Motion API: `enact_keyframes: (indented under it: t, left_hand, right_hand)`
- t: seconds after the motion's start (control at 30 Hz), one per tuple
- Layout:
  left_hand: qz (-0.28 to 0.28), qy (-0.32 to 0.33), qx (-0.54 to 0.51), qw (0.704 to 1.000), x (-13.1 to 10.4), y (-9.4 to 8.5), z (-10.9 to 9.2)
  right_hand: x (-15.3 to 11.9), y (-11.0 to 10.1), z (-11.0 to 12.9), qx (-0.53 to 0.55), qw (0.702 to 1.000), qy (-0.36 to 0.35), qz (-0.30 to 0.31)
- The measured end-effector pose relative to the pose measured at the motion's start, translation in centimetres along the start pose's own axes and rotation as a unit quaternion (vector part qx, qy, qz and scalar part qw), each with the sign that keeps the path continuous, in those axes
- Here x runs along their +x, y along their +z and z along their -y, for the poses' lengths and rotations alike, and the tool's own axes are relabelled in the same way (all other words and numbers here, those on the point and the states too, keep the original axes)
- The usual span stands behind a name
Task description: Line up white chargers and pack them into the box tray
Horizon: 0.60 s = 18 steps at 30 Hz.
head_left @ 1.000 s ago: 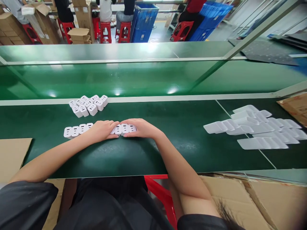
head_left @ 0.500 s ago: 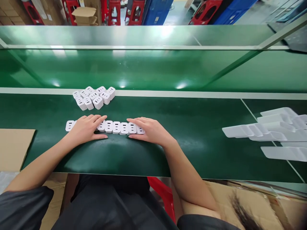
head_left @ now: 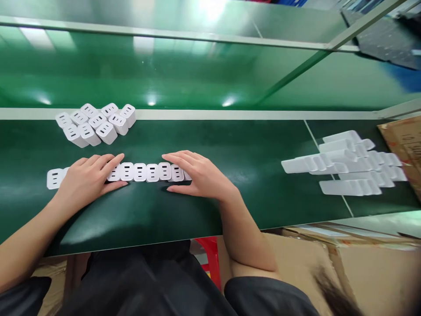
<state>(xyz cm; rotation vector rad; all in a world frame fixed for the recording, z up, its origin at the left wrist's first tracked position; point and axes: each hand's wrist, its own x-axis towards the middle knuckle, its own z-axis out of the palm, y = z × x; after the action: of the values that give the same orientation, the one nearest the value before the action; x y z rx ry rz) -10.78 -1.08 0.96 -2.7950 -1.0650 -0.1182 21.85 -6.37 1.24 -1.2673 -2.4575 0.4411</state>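
Observation:
A row of white two-port chargers (head_left: 140, 172) stands on the green tabletop, slotted faces up. Around its left part curls my left hand (head_left: 87, 177), fingers along the far side and thumb on the near side. It covers several chargers, and the leftmost charger (head_left: 54, 179) shows beyond it. My right hand (head_left: 197, 173) straddles the right end in the same way, index finger over the far edge and thumb at the near edge; its palm hides part of the last charger. Behind the left hand, more white chargers (head_left: 98, 120) are grouped in slanted rows.
Overlapping translucent white plastic pieces (head_left: 345, 164) lie in stacks on the right of the green table (head_left: 250, 175). A pale strip (head_left: 230, 115) runs along the table's back, below a green panel. Cardboard boxes (head_left: 401, 145) stand at the far right and below the front edge.
The camera view has turned to the right, so the chargers and plastic pieces appear further left. Both hands stay around the row, looking slightly looser on the right.

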Motion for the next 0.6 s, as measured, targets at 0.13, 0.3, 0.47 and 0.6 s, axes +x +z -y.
enact_keyframes:
  t: [0.13,0.3,0.47,0.6]
  left_hand:
    - [-0.008,0.008,0.009,1.0,-0.1,0.2,0.1]
    - [0.0,0.014,0.036,0.999,0.1,-0.3,0.0]
    - [0.007,0.011,0.037,0.999,0.1,-0.5,-0.1]
    - [0.006,0.009,0.035,0.999,0.1,-0.4,-0.1]
  right_hand:
    - [-1.1,-1.3,-1.0,-0.019,0.998,0.037,0.039]
    - [-1.5,-1.7,-1.3,-0.007,0.995,0.069,0.076]
    - [-1.5,-1.6,-1.2,-0.002,0.994,0.071,0.085]
    - [-1.3,-1.3,-1.2,-0.015,0.994,0.071,0.081]
